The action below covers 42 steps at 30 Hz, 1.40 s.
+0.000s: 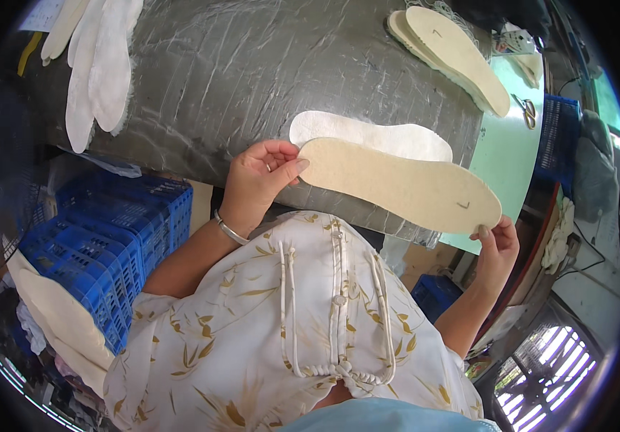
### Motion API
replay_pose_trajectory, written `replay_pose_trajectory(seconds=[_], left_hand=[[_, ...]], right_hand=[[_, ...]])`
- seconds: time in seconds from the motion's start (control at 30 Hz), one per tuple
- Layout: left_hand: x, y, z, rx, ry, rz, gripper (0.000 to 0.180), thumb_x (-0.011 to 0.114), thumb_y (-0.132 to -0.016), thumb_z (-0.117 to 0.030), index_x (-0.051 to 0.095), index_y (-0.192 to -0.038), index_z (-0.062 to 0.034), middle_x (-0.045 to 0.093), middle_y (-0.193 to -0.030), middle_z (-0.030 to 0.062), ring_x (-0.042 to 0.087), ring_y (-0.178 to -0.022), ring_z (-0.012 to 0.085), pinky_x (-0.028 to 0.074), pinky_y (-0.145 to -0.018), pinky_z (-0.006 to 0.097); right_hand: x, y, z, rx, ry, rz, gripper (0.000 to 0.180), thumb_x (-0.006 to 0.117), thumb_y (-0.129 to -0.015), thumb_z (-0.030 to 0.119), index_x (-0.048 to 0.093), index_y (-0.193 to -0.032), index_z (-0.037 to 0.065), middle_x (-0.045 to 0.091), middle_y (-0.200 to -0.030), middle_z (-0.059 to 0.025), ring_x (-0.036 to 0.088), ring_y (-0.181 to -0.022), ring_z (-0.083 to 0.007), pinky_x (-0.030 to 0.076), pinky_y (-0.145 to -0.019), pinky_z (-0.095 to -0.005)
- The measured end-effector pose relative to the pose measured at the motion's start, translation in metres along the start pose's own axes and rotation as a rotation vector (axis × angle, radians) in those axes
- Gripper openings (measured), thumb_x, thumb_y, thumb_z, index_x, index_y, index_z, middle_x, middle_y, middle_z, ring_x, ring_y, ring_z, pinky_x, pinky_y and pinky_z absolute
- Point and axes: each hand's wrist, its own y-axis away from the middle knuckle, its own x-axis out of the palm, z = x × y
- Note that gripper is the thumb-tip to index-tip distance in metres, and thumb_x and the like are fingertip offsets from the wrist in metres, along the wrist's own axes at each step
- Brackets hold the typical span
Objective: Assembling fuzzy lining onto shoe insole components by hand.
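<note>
A cream insole [396,180] with a small mark near its right end is stretched level between my two hands, above the front edge of the table. My left hand [261,176] pinches its left tip between thumb and fingers. At the opposite end, my right hand [496,245] grips the edge the same way, thumb on top. Just behind it, a white insole [375,133] lies on the grey plastic-covered table [252,79], its near side partly hidden by the cream one.
White fleecy insoles [101,72] lie at the far left. Stacked cream insoles [457,54] sit far right, near scissors [526,111] on a pale green board [501,155]. Blue plastic crates [119,230] stand left of me, below the table. A barred window [547,371] is at lower right.
</note>
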Motion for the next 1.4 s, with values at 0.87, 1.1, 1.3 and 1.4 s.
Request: replay_pose_trajectory(seconds=[0.87,1.1,1.3,1.4], left_hand=[[-0.01,-0.036,-0.013,0.183,-0.469,-0.125,0.042,0.074,-0.081,0.003,0.051,-0.116,-0.0018,0.068,-0.08,0.0035,0.044,-0.051,-0.0031,0.033,-0.045,0.015],[-0.009,-0.037,-0.012,0.195,-0.485,-0.147,0.038,0.075,-0.081,0.002,0.054,-0.113,-0.0016,0.07,-0.08,0.0046,0.046,-0.05,-0.0029,0.033,-0.044,0.015],[-0.009,-0.038,-0.007,0.23,-0.546,-0.164,0.036,0.075,-0.08,0.001,0.055,-0.11,-0.0012,0.07,-0.079,0.0052,0.048,-0.049,-0.0018,0.034,-0.044,0.016],[-0.007,-0.039,-0.006,0.246,-0.558,-0.172,0.036,0.076,-0.08,0.001,0.056,-0.109,-0.0012,0.07,-0.078,0.0048,0.048,-0.048,-0.001,0.035,-0.043,0.017]], right_hand=[[0.014,-0.045,0.006,0.086,0.073,-0.031,0.019,0.071,-0.09,0.015,0.063,-0.091,-0.002,0.06,-0.079,-0.0013,0.046,-0.066,-0.0069,0.033,-0.062,-0.0218],[0.01,-0.049,0.005,0.098,0.031,-0.002,0.016,0.069,-0.09,0.013,0.064,-0.092,-0.002,0.062,-0.08,-0.0018,0.046,-0.066,-0.0066,0.034,-0.062,-0.0214],[0.006,-0.052,-0.001,0.114,0.037,0.023,0.015,0.069,-0.09,0.012,0.064,-0.094,-0.002,0.062,-0.081,-0.0024,0.048,-0.067,-0.0074,0.036,-0.063,-0.0217],[0.004,-0.05,-0.006,0.111,0.019,0.022,0.014,0.068,-0.09,0.011,0.063,-0.095,-0.001,0.062,-0.082,-0.0027,0.048,-0.066,-0.008,0.037,-0.063,-0.0223]])
